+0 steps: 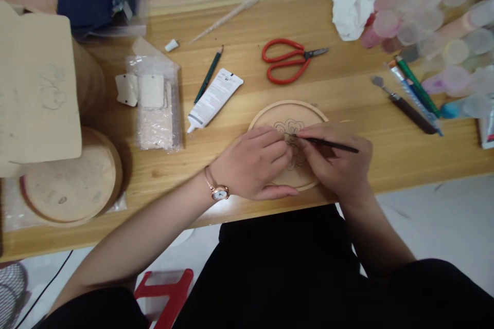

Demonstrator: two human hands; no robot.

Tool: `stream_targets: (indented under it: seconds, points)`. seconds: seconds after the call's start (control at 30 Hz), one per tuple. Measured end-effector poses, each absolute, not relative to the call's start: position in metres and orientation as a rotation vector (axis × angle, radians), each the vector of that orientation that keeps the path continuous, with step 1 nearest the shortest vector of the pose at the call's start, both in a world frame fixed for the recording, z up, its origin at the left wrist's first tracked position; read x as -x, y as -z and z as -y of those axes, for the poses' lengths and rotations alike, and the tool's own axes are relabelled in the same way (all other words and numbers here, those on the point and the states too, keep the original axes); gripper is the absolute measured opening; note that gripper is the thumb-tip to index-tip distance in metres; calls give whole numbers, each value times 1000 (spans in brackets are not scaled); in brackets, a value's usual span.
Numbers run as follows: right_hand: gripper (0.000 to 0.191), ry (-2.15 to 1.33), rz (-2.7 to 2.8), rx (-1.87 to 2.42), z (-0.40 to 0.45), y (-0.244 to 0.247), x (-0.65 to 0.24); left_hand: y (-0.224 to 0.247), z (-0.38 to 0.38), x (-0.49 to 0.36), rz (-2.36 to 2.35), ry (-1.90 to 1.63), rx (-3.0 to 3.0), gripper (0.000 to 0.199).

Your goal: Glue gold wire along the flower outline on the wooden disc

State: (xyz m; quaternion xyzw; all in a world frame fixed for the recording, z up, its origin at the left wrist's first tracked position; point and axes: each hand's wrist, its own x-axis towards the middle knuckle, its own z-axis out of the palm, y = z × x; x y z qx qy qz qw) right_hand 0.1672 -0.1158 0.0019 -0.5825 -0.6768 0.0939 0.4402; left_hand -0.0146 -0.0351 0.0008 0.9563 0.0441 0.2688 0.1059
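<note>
A round wooden plate [270,113] with a raised rim lies near the table's front edge, and dark curved outlines like a flower are drawn on it. My left hand [254,164], with a watch at the wrist, rests over the plate's left part; its fingertips are bent and partly hidden, the thumb stretched along the lower rim. In my right hand [337,162] a thin dark tool [335,145] is pinched, its tip at the drawing near the plate's middle. What the left fingertips touch cannot be made out.
Red-handled scissors [287,60], a white tube [216,97] and a dark pencil [208,74] lie beyond the plate. Bagged pieces [156,103] and stacked round wood [111,164] stand left. Brushes [417,87], crumpled tissue [352,7] and several paint bottles [455,51] are right.
</note>
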Motion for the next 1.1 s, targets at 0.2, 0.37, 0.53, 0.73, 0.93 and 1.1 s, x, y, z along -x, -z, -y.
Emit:
stream_targets:
  seconds: [0.2,0.37,0.53,0.73,0.93,1.1]
  points:
    - [24,-252,1672,1448,115,-2,-167,0,35,15,-142,-807,-2810,62]
    - [19,-244,1684,1443,115,-1,-168,-2,36,17,-169,-826,-2813,59]
    - [17,-246,1694,1455,115,-2,-169,-2,37,23,-160,-788,-2866,58]
    - [18,-262,1691,1442,116,-2,-170,-2,35,29,-195,-869,-2786,53]
    - [13,-304,1657,1425,116,-2,-169,1,31,28,-410,-892,-2767,52]
    - [13,-299,1617,1431,117,-3,-169,3,32,25,-444,-858,-2777,56]
